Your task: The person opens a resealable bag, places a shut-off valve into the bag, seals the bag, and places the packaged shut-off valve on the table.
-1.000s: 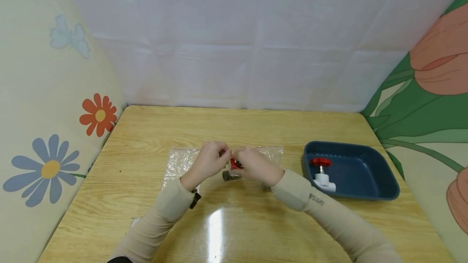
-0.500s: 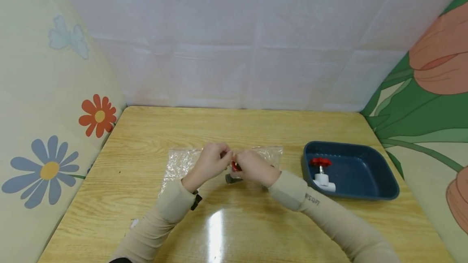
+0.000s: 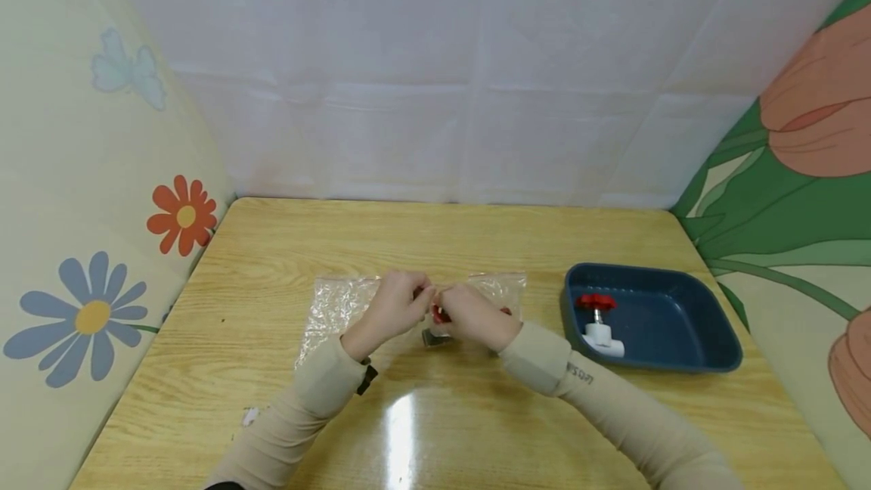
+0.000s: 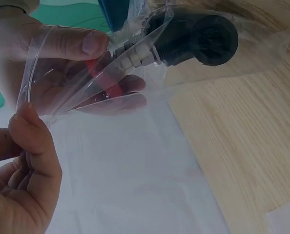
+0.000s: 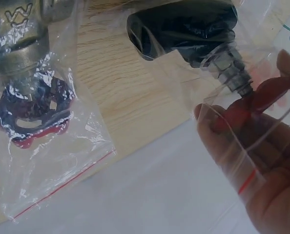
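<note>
My right hand (image 3: 476, 316) grips the red handle (image 5: 252, 102) of a valve with a dark body (image 4: 198, 41) and a metal stem. A clear zip bag (image 4: 115, 68) surrounds this valve, its mouth drawn back over the right hand's fingers. Thumb and forefinger of my left hand (image 4: 32, 165) pinch the edge of the bag's mouth. In the head view the left hand (image 3: 401, 301) is close beside the right, and the dark valve body (image 3: 435, 337) shows below them. Another bagged valve, brass (image 5: 23, 53) with a red handle, lies under the right hand.
A flat, crinkled clear bag (image 3: 333, 316) lies on the wooden table (image 3: 306, 233) left of the hands. On the right stands a dark blue bin (image 3: 667, 324) holding a white valve (image 3: 599, 333) with a red handle. A small white scrap (image 3: 250, 416) lies near the left sleeve.
Both hands have shifted slightly down with the bagged dark valve, the left one also a little right. The other bagged valve's red handle now shows past the right hand.
</note>
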Tool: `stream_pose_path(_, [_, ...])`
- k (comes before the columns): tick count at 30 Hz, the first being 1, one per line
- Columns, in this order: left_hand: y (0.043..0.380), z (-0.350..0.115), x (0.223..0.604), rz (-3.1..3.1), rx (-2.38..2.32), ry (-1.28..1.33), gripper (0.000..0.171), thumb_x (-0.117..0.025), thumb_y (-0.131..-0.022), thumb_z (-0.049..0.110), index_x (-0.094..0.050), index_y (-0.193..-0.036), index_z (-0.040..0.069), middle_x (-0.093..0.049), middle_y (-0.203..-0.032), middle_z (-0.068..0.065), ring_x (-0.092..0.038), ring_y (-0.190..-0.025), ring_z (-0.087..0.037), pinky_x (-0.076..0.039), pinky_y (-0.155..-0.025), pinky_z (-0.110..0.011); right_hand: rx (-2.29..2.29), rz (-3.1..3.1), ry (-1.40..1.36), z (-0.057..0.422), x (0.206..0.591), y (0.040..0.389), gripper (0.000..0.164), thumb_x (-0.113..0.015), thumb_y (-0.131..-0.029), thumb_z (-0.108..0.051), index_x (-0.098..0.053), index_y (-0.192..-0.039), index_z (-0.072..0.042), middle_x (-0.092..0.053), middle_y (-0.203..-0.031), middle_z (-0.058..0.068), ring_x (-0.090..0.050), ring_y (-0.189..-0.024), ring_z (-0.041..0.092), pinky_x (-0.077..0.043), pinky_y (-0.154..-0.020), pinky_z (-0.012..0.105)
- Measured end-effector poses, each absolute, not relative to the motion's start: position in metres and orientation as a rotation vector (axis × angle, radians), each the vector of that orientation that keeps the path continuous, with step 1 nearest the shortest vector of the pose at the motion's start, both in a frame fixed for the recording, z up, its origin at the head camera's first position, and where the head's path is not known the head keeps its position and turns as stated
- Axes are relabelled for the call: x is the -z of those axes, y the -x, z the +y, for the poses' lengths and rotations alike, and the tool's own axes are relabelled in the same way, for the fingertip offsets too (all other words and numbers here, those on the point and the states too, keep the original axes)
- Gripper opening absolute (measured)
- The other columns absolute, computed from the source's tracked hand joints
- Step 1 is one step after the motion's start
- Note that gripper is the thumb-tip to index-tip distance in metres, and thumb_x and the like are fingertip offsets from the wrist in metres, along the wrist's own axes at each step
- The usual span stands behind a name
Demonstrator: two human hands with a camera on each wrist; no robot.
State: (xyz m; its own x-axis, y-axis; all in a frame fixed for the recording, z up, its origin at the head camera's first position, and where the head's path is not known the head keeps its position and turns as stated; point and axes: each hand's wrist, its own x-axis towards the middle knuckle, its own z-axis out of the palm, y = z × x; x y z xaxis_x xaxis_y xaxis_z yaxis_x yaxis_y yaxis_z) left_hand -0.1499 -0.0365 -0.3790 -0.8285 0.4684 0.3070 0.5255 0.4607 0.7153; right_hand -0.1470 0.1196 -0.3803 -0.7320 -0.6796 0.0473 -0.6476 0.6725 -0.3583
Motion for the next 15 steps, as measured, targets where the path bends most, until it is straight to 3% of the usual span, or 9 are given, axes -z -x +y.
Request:
stream_pose_path(8, [0.1481,-0.0357,0.3764,-2.606,1.309,0.893,0.016,-0.054,-0.081,-0.005,-0.061,-0.067,-0.001,-0.056,-0.054,-0.002,-0.049,-0.041,-0.004,-0.037,-0.035,-0.015,0.535,2.776,1.058,0.1214,0.3776,0.1452,0.021,-0.076,-0.071,-0.015,-0.056,-0.068,-0.009,-0.052,-0.065,-0.002,-0.046,-0.060,0.009,-0.042,-0.055,0.022])
stream_pose_path(15, [0.1479,-0.0366,0.3778,-2.590,1.303,0.928,0.016,-0.055,-0.082,-0.004,-0.061,-0.068,-0.001,-0.057,-0.054,-0.001,-0.049,-0.041,-0.003,-0.037,-0.036,-0.014,0.603,2.797,1.165,0.1248,0.3782,0.1418,0.018,-0.068,-0.077,-0.006,-0.054,-0.064,-0.010,-0.052,-0.062,-0.002,-0.043,-0.057,0.007,-0.039,-0.052,0.020])
